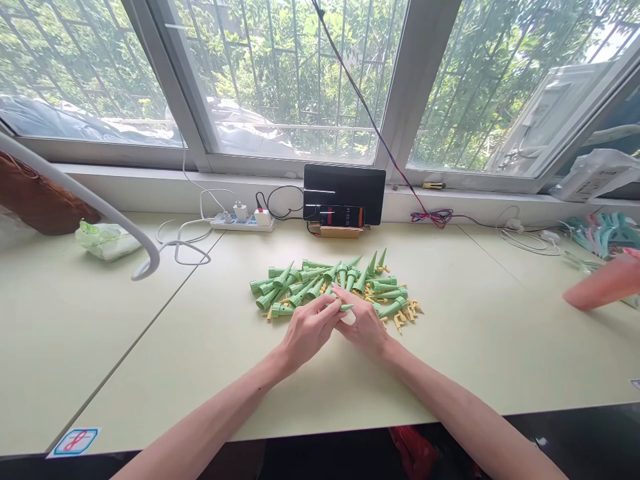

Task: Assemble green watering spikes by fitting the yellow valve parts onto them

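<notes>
- Green cones (283,275) lie heaped on the table (190,373), before the black screen (345,187).
- Your left grip (310,327) pinches a held cone (347,307); your right grip (365,323) is against it, closure unclear.
- Yellow pieces (399,323) lie among the cones and beside them.

Centre: cones (285,311) plain green; small pegs (398,321) tan-yellow; table (200,360) pale yellow-green; upper centre: tablet (345,183) black; right edge: tube (603,283) coral-pink; lower left: sticker (75,442) white, blue-outlined, pink-marked.
</notes>
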A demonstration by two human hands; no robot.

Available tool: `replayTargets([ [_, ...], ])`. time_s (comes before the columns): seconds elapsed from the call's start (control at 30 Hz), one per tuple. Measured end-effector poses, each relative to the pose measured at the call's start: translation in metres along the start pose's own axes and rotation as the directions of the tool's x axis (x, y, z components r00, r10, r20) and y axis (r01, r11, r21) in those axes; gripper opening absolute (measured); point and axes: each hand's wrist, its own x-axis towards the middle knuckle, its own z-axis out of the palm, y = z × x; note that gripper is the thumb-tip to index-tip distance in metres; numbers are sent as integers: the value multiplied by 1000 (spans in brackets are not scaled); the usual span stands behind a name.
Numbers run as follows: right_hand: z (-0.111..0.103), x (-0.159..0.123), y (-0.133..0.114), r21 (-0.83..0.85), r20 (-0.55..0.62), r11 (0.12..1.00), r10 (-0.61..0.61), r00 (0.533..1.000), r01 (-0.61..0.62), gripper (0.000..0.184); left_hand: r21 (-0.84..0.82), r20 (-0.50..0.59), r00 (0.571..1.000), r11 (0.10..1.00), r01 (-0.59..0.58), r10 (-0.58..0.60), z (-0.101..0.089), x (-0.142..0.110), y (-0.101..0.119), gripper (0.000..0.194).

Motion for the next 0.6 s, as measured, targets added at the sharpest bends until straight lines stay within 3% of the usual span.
replayTargets([
  [0.17, -4, 4, -12, 41, -48, 994, 108, 993, -106, 63, -162, -77, 979, 972, 172, -186, -3, 8, 8, 20],
  [0.3, -9, 6, -14, 64, -100, 991, 126, 987, -120, 71, -360, -78, 901, 855, 374, -428, -6, 12, 13, 31],
  [0.37, -11, 7, -12, 73, -119, 990, 125, 985, -117, 74, -492, 21, 848, 733, 470, -530, -7, 14, 13, 33],
  [0.43, -13, 7, -11, 76, -121, 991, 120, 985, -111, 77, -595, 198, 803, 583, 554, -561, -6, 15, 11, 41],
  [0.53, -11, 7, -11, 71, -84, 992, 110, 990, -104, 79, -661, 491, 734, 349, 665, -469, -2, 15, 6, 55],
  [0.6, -8, 5, -11, 68, -54, 993, 101, 993, -97, 80, -680, 579, 692, 213, 702, -431, 1, 14, 4, 56],
])
